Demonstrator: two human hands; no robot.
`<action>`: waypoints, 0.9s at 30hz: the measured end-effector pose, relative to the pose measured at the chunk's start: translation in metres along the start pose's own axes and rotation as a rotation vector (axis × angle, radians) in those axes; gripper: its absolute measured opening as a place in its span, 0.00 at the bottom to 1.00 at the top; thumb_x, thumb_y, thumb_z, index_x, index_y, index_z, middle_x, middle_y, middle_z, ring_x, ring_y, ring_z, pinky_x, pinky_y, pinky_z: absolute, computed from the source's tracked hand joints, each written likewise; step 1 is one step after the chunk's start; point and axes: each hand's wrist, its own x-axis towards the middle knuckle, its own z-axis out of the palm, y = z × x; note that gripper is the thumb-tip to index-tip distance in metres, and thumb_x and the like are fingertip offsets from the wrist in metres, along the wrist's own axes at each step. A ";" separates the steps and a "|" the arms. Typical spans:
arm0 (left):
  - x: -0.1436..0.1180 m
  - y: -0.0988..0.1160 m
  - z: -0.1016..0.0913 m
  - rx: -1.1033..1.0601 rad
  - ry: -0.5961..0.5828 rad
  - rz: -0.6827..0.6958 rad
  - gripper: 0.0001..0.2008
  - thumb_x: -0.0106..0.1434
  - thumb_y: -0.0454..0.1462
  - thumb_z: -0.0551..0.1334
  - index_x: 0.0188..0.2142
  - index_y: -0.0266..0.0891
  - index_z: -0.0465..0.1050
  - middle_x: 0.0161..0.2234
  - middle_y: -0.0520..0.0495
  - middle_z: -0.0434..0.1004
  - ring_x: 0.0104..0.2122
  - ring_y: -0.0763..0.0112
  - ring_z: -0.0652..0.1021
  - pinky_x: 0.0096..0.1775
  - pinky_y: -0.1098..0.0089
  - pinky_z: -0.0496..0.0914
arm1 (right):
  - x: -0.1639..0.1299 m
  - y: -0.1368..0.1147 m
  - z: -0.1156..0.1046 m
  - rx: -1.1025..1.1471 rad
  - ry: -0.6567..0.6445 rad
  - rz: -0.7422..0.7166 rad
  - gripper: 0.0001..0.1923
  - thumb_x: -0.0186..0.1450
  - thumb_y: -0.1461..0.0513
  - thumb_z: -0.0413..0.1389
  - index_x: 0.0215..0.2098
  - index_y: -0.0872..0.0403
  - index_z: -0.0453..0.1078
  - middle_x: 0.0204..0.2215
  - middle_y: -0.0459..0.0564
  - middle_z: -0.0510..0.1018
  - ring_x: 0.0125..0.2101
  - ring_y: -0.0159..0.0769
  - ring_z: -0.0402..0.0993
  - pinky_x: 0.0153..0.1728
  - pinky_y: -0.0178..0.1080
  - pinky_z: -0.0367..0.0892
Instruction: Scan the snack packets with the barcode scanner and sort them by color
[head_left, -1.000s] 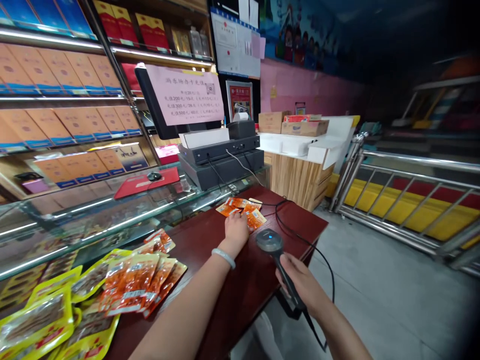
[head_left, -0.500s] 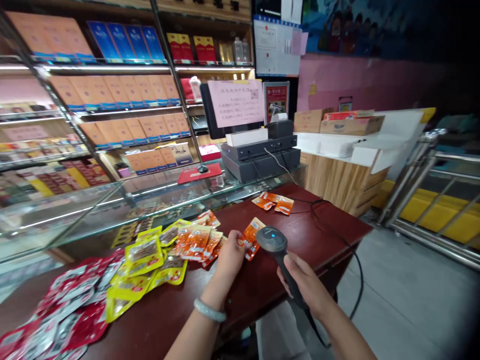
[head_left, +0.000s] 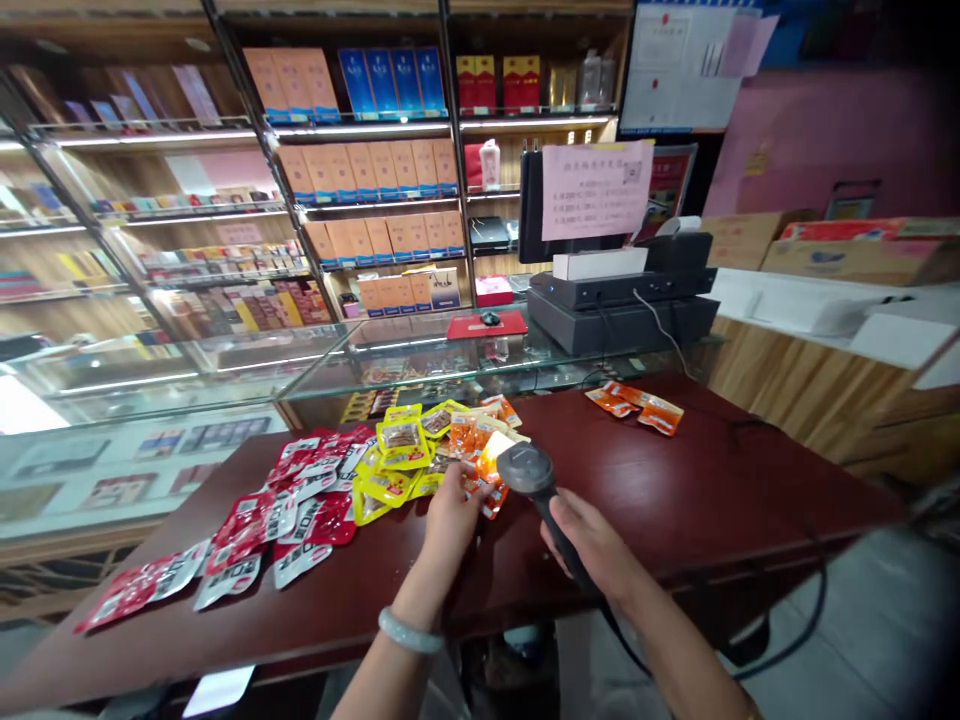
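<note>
My right hand (head_left: 592, 540) is wrapped round the handle of a dark barcode scanner (head_left: 527, 468), its head pointed at the orange packets and bright light falling in front of it. Between the fingers of my left hand (head_left: 448, 512) is the edge of an orange snack packet (head_left: 493, 500), partly hidden by the scanner. A pile of orange packets (head_left: 466, 434) lies just behind that hand. Yellow snack packets (head_left: 403, 437) overlap to its left, and red and silver packets (head_left: 244, 520) spread farther left. A few other orange packets (head_left: 641, 407) lie apart at the right.
All the packets rest on a dark red-brown table (head_left: 675, 500). A glass display counter (head_left: 315, 372) adjoins its back edge. Beyond stand a monitor with a pink notice (head_left: 596, 190), a cash drawer (head_left: 622, 320) and stocked shelves (head_left: 375, 200). The scanner's cable (head_left: 814, 610) trails off right.
The view has turned left. The scanner and the orange packet in my left hand are now closer to the orange pile, and the scanner's light shines on the packets.
</note>
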 end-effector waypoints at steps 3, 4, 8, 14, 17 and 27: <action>-0.003 -0.001 -0.012 0.142 0.022 -0.049 0.14 0.60 0.44 0.64 0.43 0.43 0.67 0.34 0.48 0.79 0.31 0.63 0.78 0.34 0.70 0.65 | 0.006 0.004 0.005 -0.011 0.004 0.028 0.30 0.60 0.35 0.55 0.34 0.51 0.62 0.18 0.36 0.64 0.14 0.23 0.54 0.14 0.28 0.52; -0.005 0.000 -0.015 0.238 0.027 -0.044 0.14 0.61 0.43 0.63 0.45 0.42 0.67 0.35 0.46 0.79 0.33 0.61 0.79 0.35 0.69 0.65 | 0.007 0.005 0.006 -0.019 0.004 0.035 0.30 0.59 0.34 0.55 0.35 0.52 0.63 0.17 0.36 0.64 0.14 0.23 0.54 0.14 0.28 0.52; -0.011 0.005 -0.027 0.680 0.113 0.116 0.18 0.62 0.42 0.63 0.48 0.36 0.69 0.40 0.37 0.79 0.44 0.53 0.77 0.46 0.61 0.67 | 0.006 0.009 0.001 -0.044 0.003 0.051 0.31 0.59 0.34 0.54 0.37 0.52 0.64 0.17 0.36 0.64 0.14 0.23 0.55 0.14 0.28 0.52; -0.011 0.028 -0.020 0.815 0.195 0.220 0.27 0.59 0.45 0.66 0.56 0.38 0.70 0.55 0.35 0.72 0.53 0.47 0.71 0.51 0.55 0.65 | -0.003 0.009 -0.018 -0.032 0.010 0.024 0.28 0.63 0.37 0.55 0.40 0.52 0.65 0.19 0.38 0.65 0.15 0.23 0.56 0.16 0.28 0.53; -0.002 0.051 0.003 0.766 0.122 0.274 0.27 0.60 0.47 0.66 0.57 0.41 0.70 0.59 0.37 0.70 0.57 0.46 0.68 0.54 0.54 0.64 | -0.007 0.009 -0.038 -0.018 0.058 -0.002 0.27 0.64 0.38 0.54 0.40 0.52 0.66 0.19 0.38 0.65 0.15 0.24 0.57 0.15 0.28 0.53; 0.060 0.140 0.157 0.572 -0.367 0.615 0.19 0.62 0.37 0.62 0.54 0.40 0.74 0.52 0.42 0.77 0.53 0.58 0.75 0.56 0.62 0.66 | -0.015 -0.001 -0.138 0.059 0.429 -0.018 0.30 0.62 0.36 0.54 0.45 0.52 0.65 0.19 0.37 0.66 0.14 0.24 0.58 0.15 0.27 0.54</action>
